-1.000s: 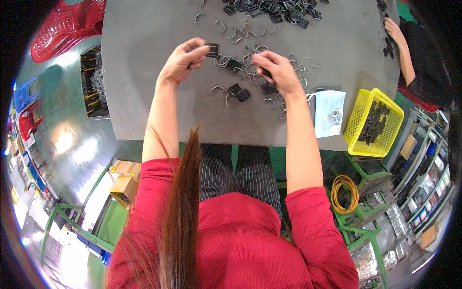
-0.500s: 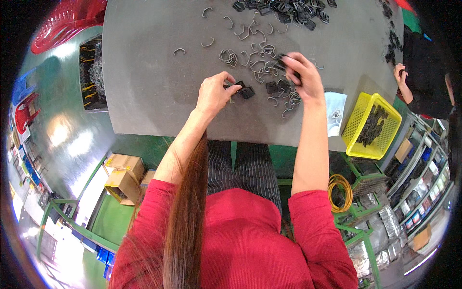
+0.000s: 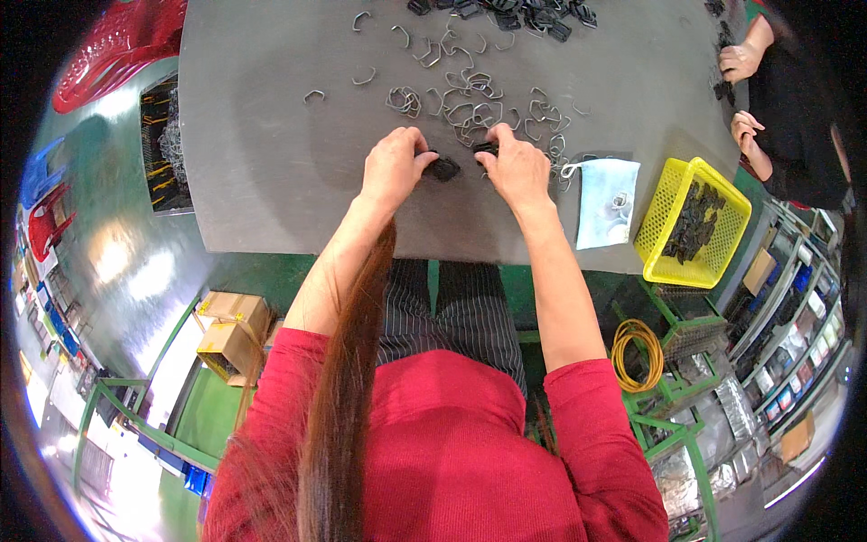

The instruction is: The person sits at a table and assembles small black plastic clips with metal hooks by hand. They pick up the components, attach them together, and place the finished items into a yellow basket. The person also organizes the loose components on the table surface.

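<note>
My left hand (image 3: pixel 390 170) is closed in a pinch on a small black plastic piece (image 3: pixel 443 168), just above the grey tabletop. To its right, my right hand (image 3: pixel 517 170) has thumb and fingertips closed around black plastic pieces (image 3: pixel 486 147); the fingers partly hide how many there are. The two hands are apart, their fingertips facing each other. Beyond them lie many loose bent metal wire hooks (image 3: pixel 473 116), with a tangled clump (image 3: pixel 404 102) nearer my left hand. More wire hooks (image 3: pixel 545 110) lie past my right hand.
A pile of black plastic pieces (image 3: pixel 515 14) lies at the far edge. On the right are a light-blue face mask (image 3: pixel 596 194) and a yellow basket (image 3: pixel 643 237) holding black pieces. A co-worker's hands (image 3: pixel 742 61) rest at the table's right side. A dark crate (image 3: pixel 164 191) stands at left.
My right hand has come down and left, from over the wire hooks to the black pieces near my left hand. The face mask shows more fully. A second hand of the co-worker has come into view.
</note>
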### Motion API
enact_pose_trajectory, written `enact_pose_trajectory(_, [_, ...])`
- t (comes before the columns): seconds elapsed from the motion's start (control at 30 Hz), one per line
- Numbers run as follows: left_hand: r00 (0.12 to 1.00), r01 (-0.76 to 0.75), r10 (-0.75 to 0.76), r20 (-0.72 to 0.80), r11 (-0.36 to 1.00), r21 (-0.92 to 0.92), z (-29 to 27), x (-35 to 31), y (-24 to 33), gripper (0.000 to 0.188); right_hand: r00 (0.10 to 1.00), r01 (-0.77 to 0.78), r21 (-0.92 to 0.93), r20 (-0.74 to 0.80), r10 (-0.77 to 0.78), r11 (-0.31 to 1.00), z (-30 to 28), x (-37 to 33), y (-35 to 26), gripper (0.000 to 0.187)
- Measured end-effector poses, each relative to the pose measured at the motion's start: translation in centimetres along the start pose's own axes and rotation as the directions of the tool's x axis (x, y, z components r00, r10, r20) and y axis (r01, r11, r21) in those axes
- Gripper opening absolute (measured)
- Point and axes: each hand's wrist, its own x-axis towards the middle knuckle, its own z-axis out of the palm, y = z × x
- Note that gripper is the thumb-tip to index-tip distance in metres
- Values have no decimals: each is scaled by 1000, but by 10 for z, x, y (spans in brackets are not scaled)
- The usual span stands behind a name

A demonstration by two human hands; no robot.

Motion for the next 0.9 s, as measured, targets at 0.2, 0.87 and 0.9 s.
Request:
enact_pose_trajectory(0.2, [920,384,-163,357,553,-739,-47,7,-25,14,947,-308,780,304,100,545,-40,-2,36,18])
enact_pose_trajectory(0.87, [977,200,-206,48,974,108,30,-30,42,32,991,-130,285,72,114,950,-29,3,56,25])
enact_pose_trajectory(0.9, [970,231,-233,72,972,39,26,-28,42,30,990,-139,303,30,136,943,-32,0,63,25])
